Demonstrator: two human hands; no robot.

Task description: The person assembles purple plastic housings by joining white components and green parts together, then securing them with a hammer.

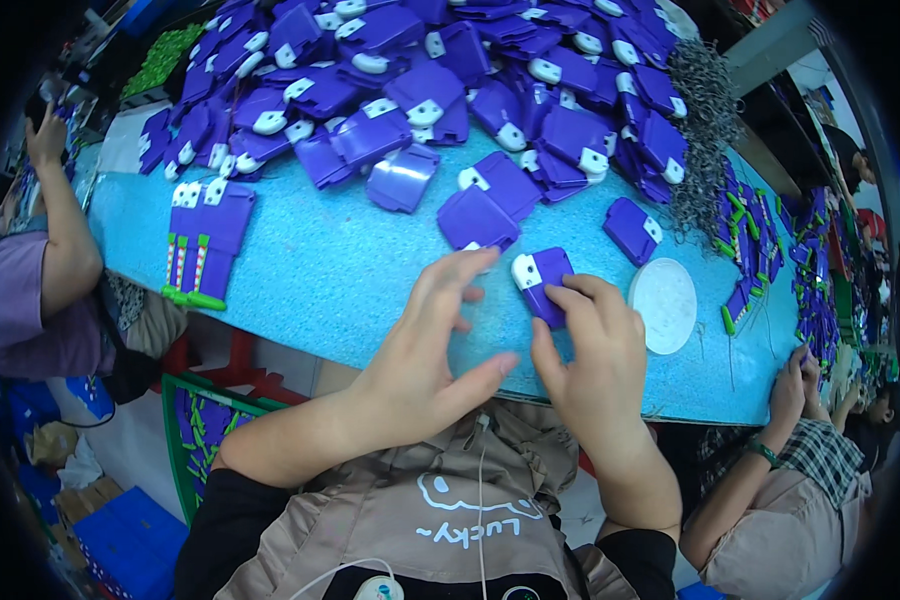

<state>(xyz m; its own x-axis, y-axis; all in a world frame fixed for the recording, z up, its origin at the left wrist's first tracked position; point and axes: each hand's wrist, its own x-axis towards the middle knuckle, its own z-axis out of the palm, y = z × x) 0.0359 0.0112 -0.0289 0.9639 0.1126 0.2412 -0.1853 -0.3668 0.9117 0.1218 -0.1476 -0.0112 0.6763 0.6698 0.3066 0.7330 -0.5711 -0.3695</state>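
Note:
My right hand [598, 350] pinches a small flat purple plastic piece [548, 268] with a white end tab between thumb and fingers, just above the blue table. My left hand [415, 345] hovers to its left, fingers apart and holding nothing. Beyond the left fingertips lie two overlapping purple pieces [480, 216] with white tabs. Another single purple piece [627, 230] rests farther right. Beside my right hand is a round white dish [663, 305]; I cannot make out anything in it.
A large heap of purple pieces [425, 88] covers the table's far side, with a pile of small metal parts [705, 120] at its right. Purple pieces with striped and green parts [228, 225] lie left. A green crate [176, 440] stands below. Co-workers sit on both sides.

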